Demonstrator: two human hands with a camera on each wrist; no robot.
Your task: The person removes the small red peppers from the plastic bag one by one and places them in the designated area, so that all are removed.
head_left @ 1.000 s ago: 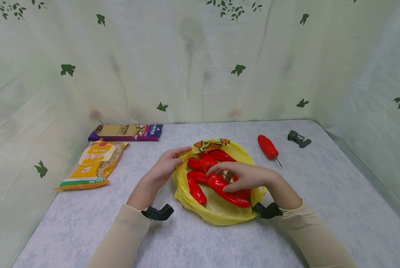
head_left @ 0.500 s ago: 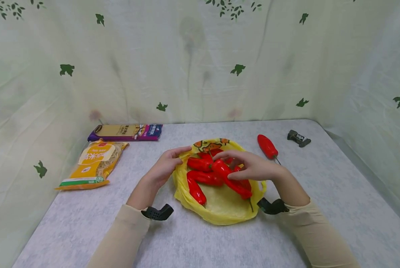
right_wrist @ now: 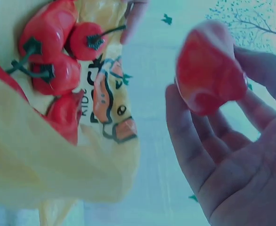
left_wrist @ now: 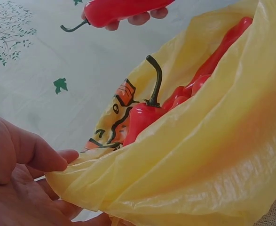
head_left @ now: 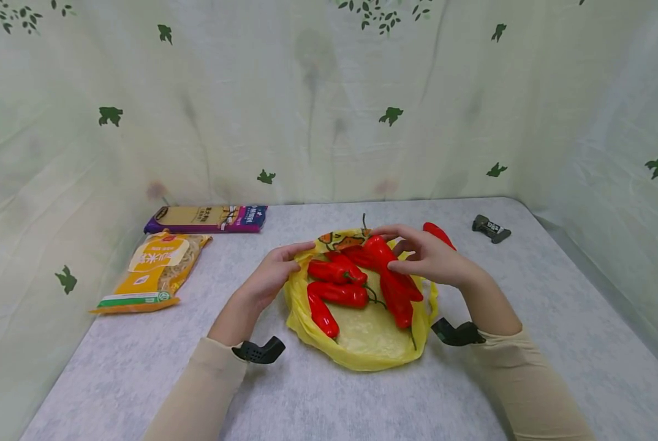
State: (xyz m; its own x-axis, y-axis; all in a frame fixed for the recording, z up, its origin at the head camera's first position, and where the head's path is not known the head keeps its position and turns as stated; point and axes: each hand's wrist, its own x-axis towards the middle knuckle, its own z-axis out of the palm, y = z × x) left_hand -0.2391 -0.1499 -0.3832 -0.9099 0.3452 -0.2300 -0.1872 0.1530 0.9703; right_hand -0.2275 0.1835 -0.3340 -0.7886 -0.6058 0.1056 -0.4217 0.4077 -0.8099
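A yellow plastic bag (head_left: 356,358) lies wide-mouthed on the table with several red chili peppers (head_left: 337,294) inside. My left hand (head_left: 271,272) pinches its left rim between thumb and fingers, as the left wrist view confirms. My right hand (head_left: 431,254) grips one red chili pepper (head_left: 381,251) over the bag's far right part. In the left wrist view that held pepper (left_wrist: 128,10) hangs above the rim, green stem pointing left. Seen from the right wrist, the same pepper (right_wrist: 208,70) is between thumb and fingers, apart from the bag. The palm hides part of it in the head view.
Another red chili pepper (head_left: 438,234) lies beyond my right hand, partly covered by it. A small black wrapped item (head_left: 491,228) sits at the far right. At the left are an orange food packet (head_left: 155,272) and a long purple packet (head_left: 207,218), near the curtain.
My right hand has lifted a red chili pepper out of the pile and moved it up, away and to the right. My left hand has stayed on the bag's rim.
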